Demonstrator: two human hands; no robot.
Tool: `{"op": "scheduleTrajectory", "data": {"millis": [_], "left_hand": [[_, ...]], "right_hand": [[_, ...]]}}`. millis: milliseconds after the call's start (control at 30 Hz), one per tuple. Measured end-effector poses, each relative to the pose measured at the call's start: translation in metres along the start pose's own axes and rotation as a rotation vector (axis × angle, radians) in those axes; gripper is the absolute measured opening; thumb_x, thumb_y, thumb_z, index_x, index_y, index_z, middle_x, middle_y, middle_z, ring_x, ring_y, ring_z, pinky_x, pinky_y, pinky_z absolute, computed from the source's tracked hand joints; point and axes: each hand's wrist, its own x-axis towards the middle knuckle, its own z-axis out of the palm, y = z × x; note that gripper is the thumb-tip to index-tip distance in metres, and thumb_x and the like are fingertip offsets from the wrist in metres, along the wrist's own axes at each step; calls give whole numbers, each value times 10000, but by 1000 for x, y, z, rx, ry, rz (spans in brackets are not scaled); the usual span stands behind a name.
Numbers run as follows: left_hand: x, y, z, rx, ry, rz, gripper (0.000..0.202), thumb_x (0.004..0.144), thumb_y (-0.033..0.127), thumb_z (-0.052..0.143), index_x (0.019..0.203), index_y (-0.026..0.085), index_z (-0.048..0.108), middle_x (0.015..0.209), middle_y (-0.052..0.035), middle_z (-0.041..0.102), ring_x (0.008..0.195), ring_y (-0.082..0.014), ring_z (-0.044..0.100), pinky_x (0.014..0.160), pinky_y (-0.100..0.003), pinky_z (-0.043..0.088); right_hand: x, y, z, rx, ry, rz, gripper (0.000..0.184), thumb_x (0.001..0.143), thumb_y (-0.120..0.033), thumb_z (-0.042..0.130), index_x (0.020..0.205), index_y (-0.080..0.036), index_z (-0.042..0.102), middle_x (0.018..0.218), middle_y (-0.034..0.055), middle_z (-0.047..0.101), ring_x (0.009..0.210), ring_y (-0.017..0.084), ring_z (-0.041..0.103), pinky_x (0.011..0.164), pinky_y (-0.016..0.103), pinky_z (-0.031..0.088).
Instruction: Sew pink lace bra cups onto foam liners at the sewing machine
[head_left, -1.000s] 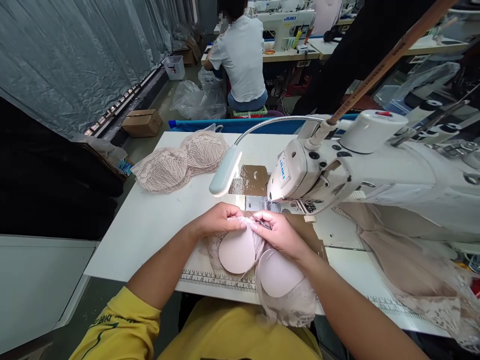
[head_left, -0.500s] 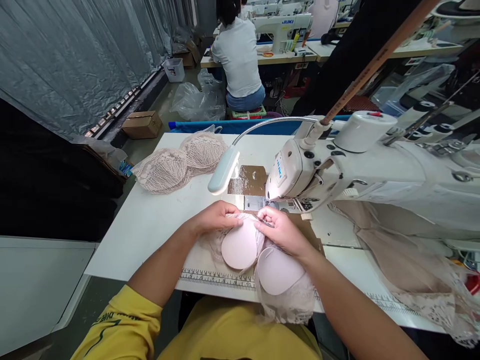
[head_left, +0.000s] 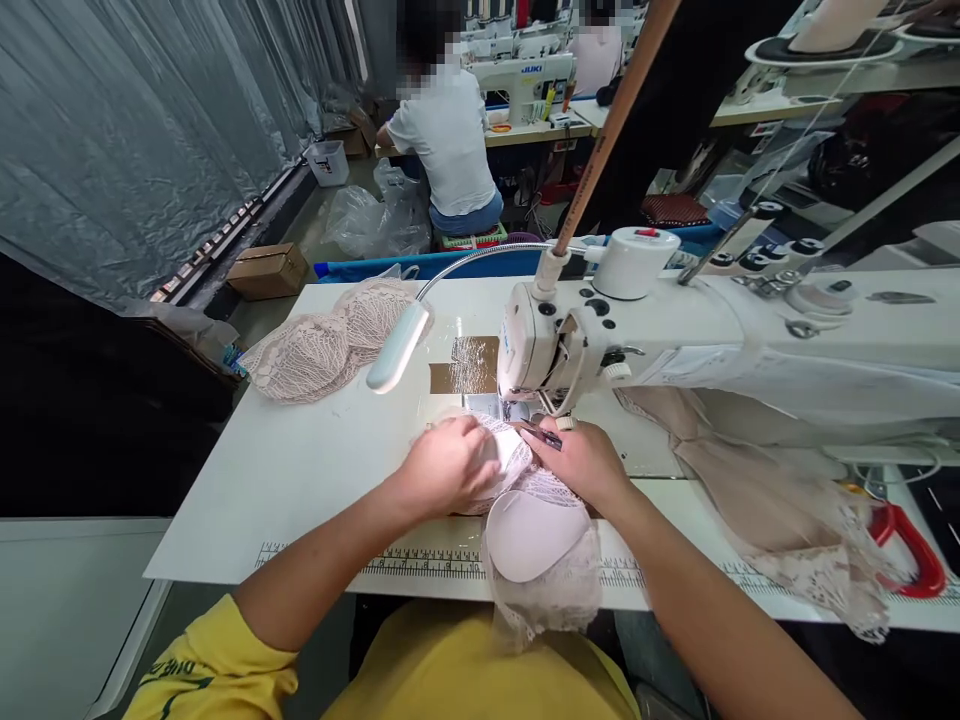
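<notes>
A pale pink lace bra (head_left: 536, 537) with smooth padded cups lies at the front of the sewing machine (head_left: 525, 345), one cup hanging over the table's front edge. My left hand (head_left: 450, 465) is closed on the upper cup, its fingers curled over the lace and padding. In my right hand (head_left: 589, 462) is a slim dark metal tool, apparently thread snips (head_left: 541, 434), pointing left toward the needle area. The right fingers also rest by the bra's lace edge, partly hidden. Both hands are just in front of the presser foot (head_left: 514, 410).
Another lace bra (head_left: 300, 355) lies at the table's left. A lamp (head_left: 397, 350) on a bent neck leans over the table. Beige fabric (head_left: 739, 500) and red-handled scissors (head_left: 911, 550) lie at the right. A ruler strip (head_left: 442, 565) runs along the front edge. A co-worker (head_left: 450, 140) sits ahead.
My left hand has turned over the upper cup, folding it toward the machine and covering much of it. The right hand still holds the tool. The camera view has shifted to the right.
</notes>
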Motion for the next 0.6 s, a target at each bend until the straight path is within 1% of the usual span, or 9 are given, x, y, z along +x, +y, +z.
{"op": "scheduleTrajectory", "data": {"millis": [33, 100, 133, 200, 267, 333, 400, 500, 600], "left_hand": [[1, 4, 4, 48, -31, 24, 394, 888, 426, 478, 1134, 138, 585, 1147, -144, 586, 1051, -285, 552, 866, -397, 478], [4, 7, 11, 121, -51, 63, 407, 872, 424, 504, 1155, 139, 570, 1213, -155, 561, 1129, -305, 507, 919, -428, 455], [6, 6, 12, 145, -55, 81, 410, 867, 409, 511, 1175, 143, 559, 1247, -155, 546, 1162, -305, 487, 938, -434, 444], [11, 1, 10, 179, -77, 117, 437, 858, 379, 513, 1229, 150, 529, 1313, -154, 513, 1217, -302, 455, 954, -432, 431], [16, -6, 5, 208, -115, 143, 493, 837, 356, 514, 1283, 147, 492, 1369, -157, 479, 1254, -306, 433, 962, -441, 418], [21, -13, 1, 229, -153, 160, 576, 802, 352, 524, 1332, 137, 453, 1418, -160, 439, 1280, -315, 414, 976, -459, 398], [26, -18, -1, 245, -179, 174, 651, 774, 361, 528, 1370, 125, 417, 1457, -161, 396, 1301, -324, 391, 1005, -479, 365], [31, -23, 0, 264, -187, 209, 696, 772, 375, 506, 1405, 112, 382, 1489, -160, 351, 1326, -326, 354, 1039, -491, 315], [34, -27, 2, 277, -174, 253, 702, 774, 376, 486, 1409, 96, 381, 1474, -170, 371, 1321, -335, 347, 1035, -498, 300]], "right_hand": [[0, 0, 1, 6, 16, -42, 285, 865, -422, 453, 780, -230, 645, 671, 34, 639, 611, 191, 562, 554, 269, 367], [-1, 0, 4, 26, 5, -129, 240, 856, -327, 460, 899, -236, 678, 750, 34, 668, 677, 191, 587, 590, 264, 388], [-2, 0, 5, 25, -13, -165, 248, 838, -275, 467, 962, -243, 679, 796, 31, 680, 711, 189, 598, 608, 261, 396], [-2, -1, 7, -15, -52, -211, 322, 800, -200, 474, 1052, -254, 666, 884, 28, 696, 783, 196, 614, 657, 267, 409], [-2, -1, 9, -85, -74, -223, 384, 780, -162, 471, 1105, -255, 652, 936, 35, 703, 841, 211, 623, 720, 286, 415], [-1, 0, 11, -144, -91, -214, 427, 769, -139, 470, 1147, -251, 635, 957, 44, 707, 857, 219, 629, 755, 301, 413], [-1, 0, 13, -176, -100, -204, 455, 760, -129, 478, 1173, -252, 622, 978, 48, 708, 853, 220, 634, 752, 303, 414], [-2, 0, 14, -193, -101, -203, 457, 759, -132, 488, 1181, -252, 616, 1015, 52, 705, 838, 219, 642, 717, 299, 420], [-3, 0, 14, -191, -100, -202, 480, 750, -120, 492, 1200, -245, 602, 1032, 58, 704, 853, 216, 646, 695, 290, 425]]}}
